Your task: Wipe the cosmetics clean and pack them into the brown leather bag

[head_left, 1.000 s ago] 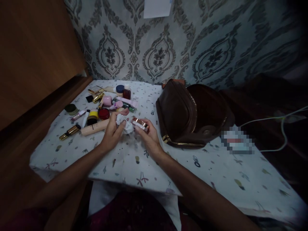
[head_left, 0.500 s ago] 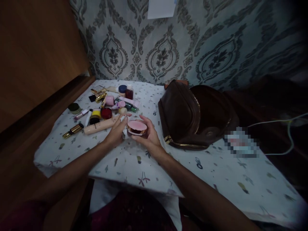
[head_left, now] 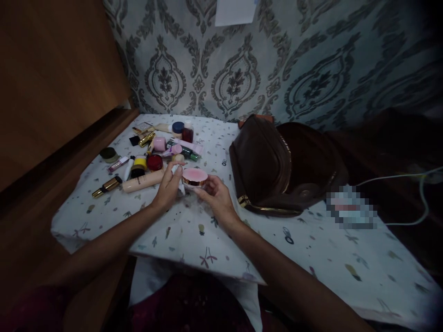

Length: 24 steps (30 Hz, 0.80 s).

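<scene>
A round compact [head_left: 194,175] with a pink lid and a shiny gold-coloured rim is held up above the table between my hands. My right hand [head_left: 218,198] grips its right side with thumb and fingers. On the left, my left hand [head_left: 169,186] pinches a crumpled white cloth [head_left: 181,186], which lies against the compact's edge; whether it is a wipe or a tissue I cannot tell. Just beyond my left hand lies a long beige tube [head_left: 143,180]. Close behind are a red-lidded jar [head_left: 154,162] and a yellow-and-black jar [head_left: 139,166].
More cosmetics spread over the table's far left, among them a pink jar [head_left: 159,144], a blue-lidded jar [head_left: 178,129] and a gold-and-black tube [head_left: 106,186]. A brown leather bag [head_left: 259,161] stands right of my hands. Patterned wallpaper [head_left: 235,78] rises behind the table.
My right hand has shifted slightly right and down, with its fingers now at the compact's right edge. The compact has moved slightly left and up, and the view has shifted a little.
</scene>
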Each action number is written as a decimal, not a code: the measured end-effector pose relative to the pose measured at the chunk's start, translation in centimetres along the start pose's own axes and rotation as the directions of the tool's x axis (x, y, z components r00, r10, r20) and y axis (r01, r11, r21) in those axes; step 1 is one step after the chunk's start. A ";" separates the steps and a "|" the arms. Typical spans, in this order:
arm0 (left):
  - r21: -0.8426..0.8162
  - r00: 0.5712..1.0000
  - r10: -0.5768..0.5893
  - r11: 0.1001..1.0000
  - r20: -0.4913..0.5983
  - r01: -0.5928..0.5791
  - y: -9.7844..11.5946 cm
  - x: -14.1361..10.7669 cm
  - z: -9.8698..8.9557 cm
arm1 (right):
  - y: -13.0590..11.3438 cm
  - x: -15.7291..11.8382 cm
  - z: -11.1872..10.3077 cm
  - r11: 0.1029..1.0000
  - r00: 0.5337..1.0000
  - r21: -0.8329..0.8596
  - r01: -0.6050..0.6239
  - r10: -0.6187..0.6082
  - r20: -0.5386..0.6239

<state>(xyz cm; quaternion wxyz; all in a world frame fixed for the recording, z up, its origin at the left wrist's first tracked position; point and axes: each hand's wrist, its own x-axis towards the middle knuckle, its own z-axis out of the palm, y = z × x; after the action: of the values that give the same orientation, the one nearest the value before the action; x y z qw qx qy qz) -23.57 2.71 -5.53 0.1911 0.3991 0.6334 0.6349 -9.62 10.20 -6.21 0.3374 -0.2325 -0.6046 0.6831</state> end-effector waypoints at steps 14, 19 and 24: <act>-0.013 0.997 -0.019 1.000 0.076 0.020 1.1 -0.2 0.0 | -0.3 -1.1 0.2 0.985 0.974 0.046 -0.166 0.157 0.165; -0.191 0.976 -0.141 0.966 0.168 0.172 1.4 0.2 0.0 | -0.6 -1.4 -0.3 0.991 0.964 -0.135 0.023 0.014 0.265; -0.143 0.970 -0.094 0.981 0.226 0.129 1.2 0.5 -0.5 | -0.4 -1.7 -0.5 0.839 0.895 -0.405 0.363 -0.194 0.401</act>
<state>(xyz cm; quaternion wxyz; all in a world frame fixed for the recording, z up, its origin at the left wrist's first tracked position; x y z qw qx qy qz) -23.98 2.61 -4.16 0.3257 0.4139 0.5781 0.6233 -8.07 9.26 -6.01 0.2572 -0.0924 -0.8287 0.4884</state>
